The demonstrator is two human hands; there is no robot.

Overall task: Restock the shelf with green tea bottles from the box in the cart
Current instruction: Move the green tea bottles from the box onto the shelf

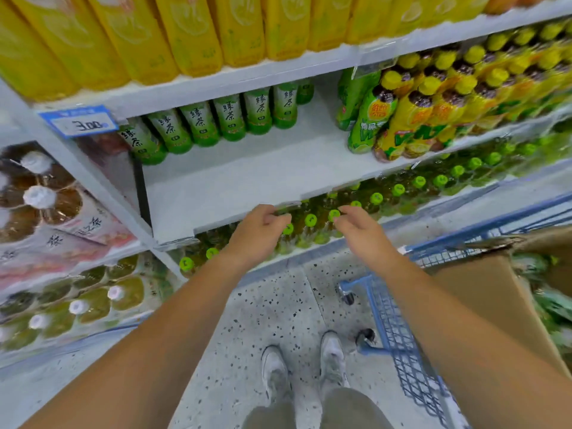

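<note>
A row of green tea bottles (213, 122) with green and white labels stands at the back of the white middle shelf (247, 178), whose front part is bare. My left hand (258, 232) and my right hand (360, 230) hang just below that shelf's front edge, both with loosely curled fingers and holding nothing. At the right, an open cardboard box (483, 292) sits in a blue wire cart (399, 335). Green packaging shows inside the box, blurred.
Yellow-capped bottles (433, 100) fill the right part of the same shelf. Tall yellow bottles (185, 32) line the shelf above, green-capped bottles (309, 224) the shelf below. White-capped bottles (40, 196) fill the left bay. Speckled floor and my shoes (305, 366) lie beneath.
</note>
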